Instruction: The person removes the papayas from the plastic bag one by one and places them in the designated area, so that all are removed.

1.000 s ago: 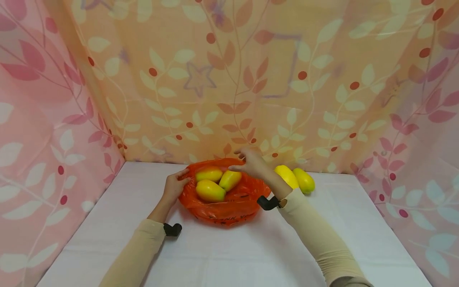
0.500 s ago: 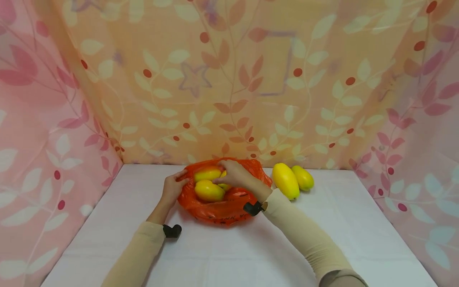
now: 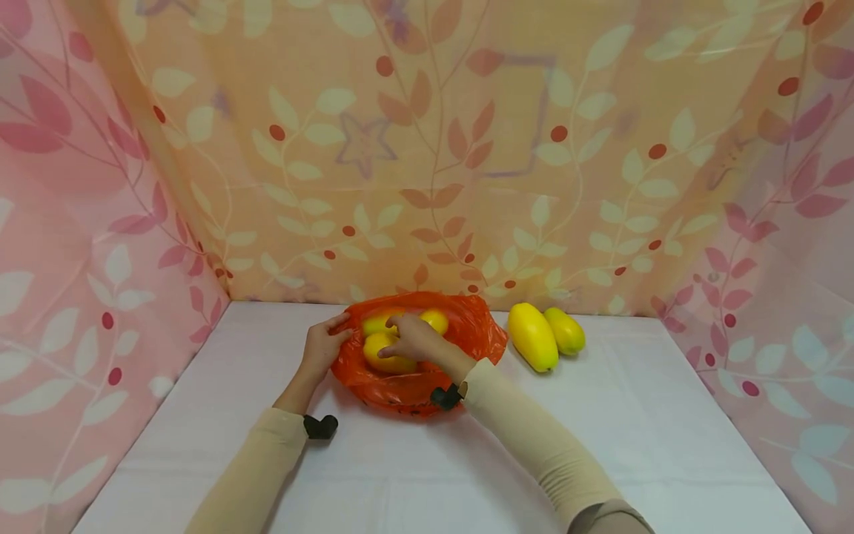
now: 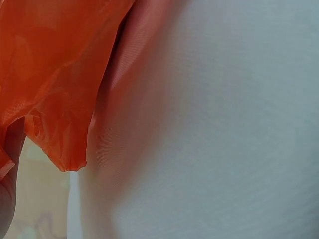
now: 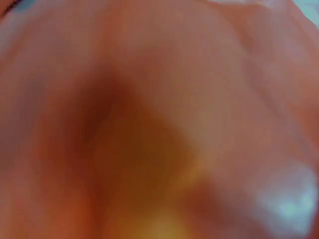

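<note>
An orange-red plastic bag (image 3: 474, 337) lies with its mouth spread wide on the table. In it are a front yellow fruit (image 3: 376, 362), a back yellow fruit (image 3: 373, 325) and a right yellow fruit (image 3: 436, 320), all smooth, oval and mango-like. My left hand (image 3: 323, 345) grips the bag's left rim, and in the left wrist view orange film (image 4: 60, 74) hangs by the fingers. My right hand (image 3: 423, 343) reaches into the bag, thumb over the front fruit and bent fingers near the back one. Whether it grips the front fruit I cannot tell. The right wrist view is blurred.
To the right of the bag lie a long yellow fruit (image 3: 532, 337) and a shorter yellow-green fruit (image 3: 565, 331), side by side. White cloth (image 3: 400, 475) covers the table. Leaf-patterned curtains (image 3: 427, 185) stand along its back and sides.
My right hand has moved left and down into the bag, passing from the right fruit to the front one. The right fruit has shifted slightly back. My left hand keeps its place.
</note>
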`<action>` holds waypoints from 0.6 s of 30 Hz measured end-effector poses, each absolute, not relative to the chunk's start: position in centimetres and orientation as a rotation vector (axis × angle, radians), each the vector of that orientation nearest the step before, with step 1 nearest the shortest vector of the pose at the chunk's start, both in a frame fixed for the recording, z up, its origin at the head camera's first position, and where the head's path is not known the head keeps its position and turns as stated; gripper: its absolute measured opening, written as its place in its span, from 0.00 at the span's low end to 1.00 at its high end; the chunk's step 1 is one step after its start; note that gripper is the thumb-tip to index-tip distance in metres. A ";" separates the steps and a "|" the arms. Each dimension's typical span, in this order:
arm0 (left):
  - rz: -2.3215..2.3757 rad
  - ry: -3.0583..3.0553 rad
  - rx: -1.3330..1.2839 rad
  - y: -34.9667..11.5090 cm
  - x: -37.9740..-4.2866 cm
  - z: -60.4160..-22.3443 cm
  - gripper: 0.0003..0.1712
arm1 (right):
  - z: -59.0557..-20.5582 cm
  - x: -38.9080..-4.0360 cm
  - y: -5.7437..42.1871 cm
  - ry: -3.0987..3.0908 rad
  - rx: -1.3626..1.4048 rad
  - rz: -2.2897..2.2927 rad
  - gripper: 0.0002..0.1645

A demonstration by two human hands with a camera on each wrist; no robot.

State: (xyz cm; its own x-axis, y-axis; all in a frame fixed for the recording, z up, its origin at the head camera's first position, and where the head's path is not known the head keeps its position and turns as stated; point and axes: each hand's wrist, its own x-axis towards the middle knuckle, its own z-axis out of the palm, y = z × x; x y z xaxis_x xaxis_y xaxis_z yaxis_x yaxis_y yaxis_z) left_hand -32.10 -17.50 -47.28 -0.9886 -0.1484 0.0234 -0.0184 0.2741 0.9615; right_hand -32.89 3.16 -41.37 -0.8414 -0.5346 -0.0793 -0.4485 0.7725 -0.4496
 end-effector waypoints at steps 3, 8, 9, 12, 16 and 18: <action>-1.824 -2.421 0.160 -17.4 -32.2 -47.3 0.25 | -41.7 -32.6 2.8 2.777 -0.746 -0.590 0.40; -1.842 -2.418 0.162 -17.5 -32.3 -47.1 0.25 | -42.1 -32.2 2.2 2.808 -0.717 -0.538 0.39; -1.848 -2.413 0.161 -17.5 -32.2 -47.0 0.25 | -42.2 -32.1 2.1 2.816 -0.721 -0.522 0.39; -1.828 -2.396 0.157 -17.4 -32.0 -47.0 0.25 | -42.5 -32.0 1.9 2.837 -0.735 -0.473 0.38; -1.819 -2.380 0.148 -17.3 -31.9 -47.2 0.25 | -42.8 -31.9 1.7 2.846 -0.737 -0.420 0.38; -1.837 -2.389 0.146 -17.5 -32.1 -47.3 0.25 | -42.9 -31.8 1.6 2.842 -0.724 -0.405 0.39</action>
State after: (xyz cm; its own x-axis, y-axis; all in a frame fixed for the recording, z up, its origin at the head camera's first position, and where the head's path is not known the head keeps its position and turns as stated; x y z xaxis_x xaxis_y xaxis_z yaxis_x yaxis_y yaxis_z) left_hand -32.07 -17.46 -47.33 -0.9876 -0.1519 0.0394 -0.0010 0.2572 0.9664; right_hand -31.83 1.59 -42.87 -0.8653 -0.4899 -0.1062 -0.4407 0.8444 -0.3047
